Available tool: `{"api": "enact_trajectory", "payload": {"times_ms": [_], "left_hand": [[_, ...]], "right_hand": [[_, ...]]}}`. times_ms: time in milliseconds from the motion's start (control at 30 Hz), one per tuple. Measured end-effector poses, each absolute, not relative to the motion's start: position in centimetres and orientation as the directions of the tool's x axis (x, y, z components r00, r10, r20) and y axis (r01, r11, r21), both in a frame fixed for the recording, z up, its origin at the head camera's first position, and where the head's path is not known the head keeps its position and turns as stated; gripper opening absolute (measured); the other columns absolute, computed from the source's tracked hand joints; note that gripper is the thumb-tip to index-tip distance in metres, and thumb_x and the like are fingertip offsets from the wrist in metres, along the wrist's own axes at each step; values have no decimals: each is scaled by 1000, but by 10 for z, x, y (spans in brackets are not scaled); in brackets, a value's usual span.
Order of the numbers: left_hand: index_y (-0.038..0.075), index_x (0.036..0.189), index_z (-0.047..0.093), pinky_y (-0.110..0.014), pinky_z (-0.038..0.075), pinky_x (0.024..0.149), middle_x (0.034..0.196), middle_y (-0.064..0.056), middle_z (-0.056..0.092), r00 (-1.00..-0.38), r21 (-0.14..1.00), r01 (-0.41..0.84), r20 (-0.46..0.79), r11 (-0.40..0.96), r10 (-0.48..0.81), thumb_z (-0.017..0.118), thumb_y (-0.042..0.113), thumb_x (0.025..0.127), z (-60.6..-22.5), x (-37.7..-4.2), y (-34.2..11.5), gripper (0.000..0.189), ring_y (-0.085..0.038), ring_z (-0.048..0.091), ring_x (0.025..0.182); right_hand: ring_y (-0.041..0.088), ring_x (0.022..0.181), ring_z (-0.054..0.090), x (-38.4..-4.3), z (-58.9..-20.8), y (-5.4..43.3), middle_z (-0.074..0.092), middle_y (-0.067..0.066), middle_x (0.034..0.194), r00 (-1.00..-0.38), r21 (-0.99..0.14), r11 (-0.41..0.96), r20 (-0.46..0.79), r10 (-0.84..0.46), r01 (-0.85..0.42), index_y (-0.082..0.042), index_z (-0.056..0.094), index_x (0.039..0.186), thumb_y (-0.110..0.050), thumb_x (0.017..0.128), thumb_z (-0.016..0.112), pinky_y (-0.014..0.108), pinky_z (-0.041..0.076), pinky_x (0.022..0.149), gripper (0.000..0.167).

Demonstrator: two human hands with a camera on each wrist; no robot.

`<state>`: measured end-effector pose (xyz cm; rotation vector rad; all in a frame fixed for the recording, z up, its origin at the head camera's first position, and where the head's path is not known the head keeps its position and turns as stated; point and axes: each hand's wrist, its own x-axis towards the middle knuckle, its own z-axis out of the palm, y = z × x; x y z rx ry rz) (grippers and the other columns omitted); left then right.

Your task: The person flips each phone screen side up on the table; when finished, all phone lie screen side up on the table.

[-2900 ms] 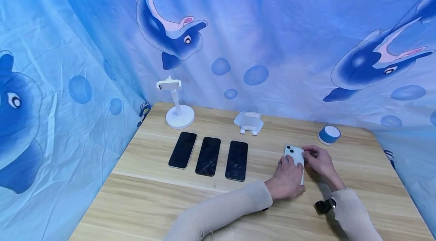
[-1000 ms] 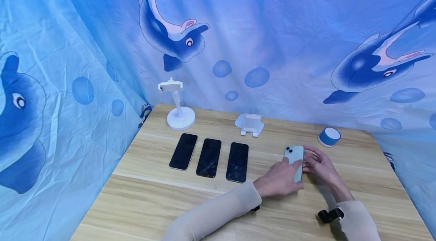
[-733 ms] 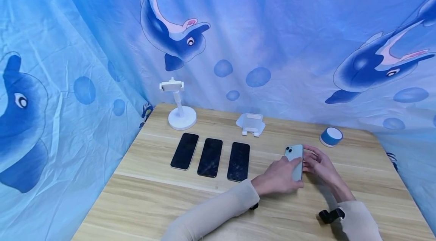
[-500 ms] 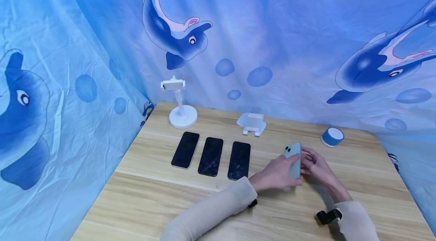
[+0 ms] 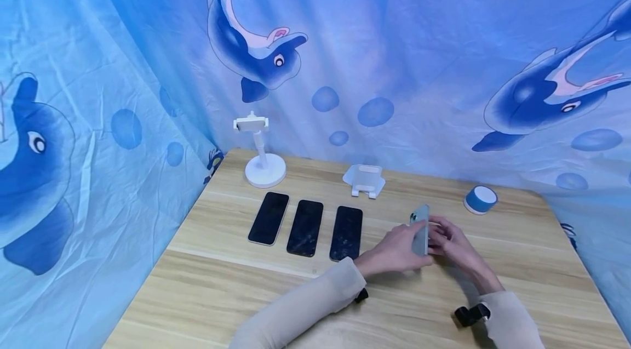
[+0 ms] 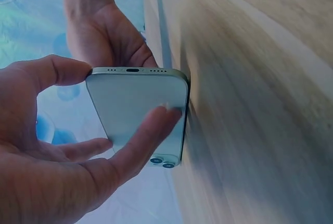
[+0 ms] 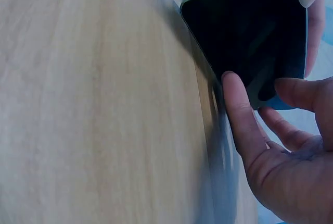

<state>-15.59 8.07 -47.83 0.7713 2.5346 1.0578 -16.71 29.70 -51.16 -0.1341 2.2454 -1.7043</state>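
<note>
A pale mint smartphone (image 5: pixel 421 240) stands tilted on a long edge at the table's right, camera end away from me. My left hand (image 5: pixel 394 250) grips it: in the left wrist view one finger (image 6: pixel 148 133) lies across the back (image 6: pixel 138 96) and another digit touches a corner by the charging port. My right hand (image 5: pixel 454 245) is on the screen side. In the right wrist view its fairly straight fingertips touch the dark screen (image 7: pixel 247 31) near the far end. Three black phones lie in a row to the left: (image 5: pixel 269 218), a middle phone (image 5: pixel 305 228) and a right phone (image 5: pixel 346 234).
A white round-based phone stand (image 5: pixel 265 170) is at the back left. Behind the row sits a low white folding stand (image 5: pixel 366 180). A blue-and-white cylinder (image 5: pixel 480 199) stands at the back right. A dolphin-print curtain (image 5: pixel 419 53) hangs behind the wooden table (image 5: pixel 207 289).
The mint phone lay back up under both hands; it has been turned up onto its long edge. Both hands have shifted slightly left with it. The other phones stay put.
</note>
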Motion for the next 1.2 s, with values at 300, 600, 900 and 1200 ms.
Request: {"api": "enact_trajectory", "payload": {"times_ms": [300,600,900,1200], "left_hand": [[20,162,37,-18,52,88,142,-5,63,-823,794,329,-25,511,568,80,33,90,-477,-158,70,84,-6,66,110],[14,157,45,-15,54,67,124,-11,70,-839,896,201,-50,395,542,80,13,86,-480,-164,61,79,0,69,75],[12,154,48,-17,55,66,114,-8,71,-861,926,125,-78,357,503,81,6,82,-481,-166,54,80,-3,70,77],[10,154,48,-19,55,66,109,-7,70,-877,924,79,-114,374,466,79,3,82,-485,-167,45,79,-5,68,77]], "right_hand": [[6,102,72,-170,-517,290,59,30,138,-942,-948,281,-222,-254,147,6,29,158,-19,111,50,32,62,87,57],[15,99,75,-173,-513,284,59,27,137,-938,-923,344,-260,-228,173,0,34,159,-33,108,58,33,62,85,65],[21,102,74,-177,-512,279,58,29,136,-932,-902,401,-274,-239,162,3,35,159,-33,106,62,32,62,85,69],[20,97,73,-179,-510,273,62,21,122,-935,-884,437,-283,-212,168,6,35,157,-29,100,71,32,62,82,75]]}}
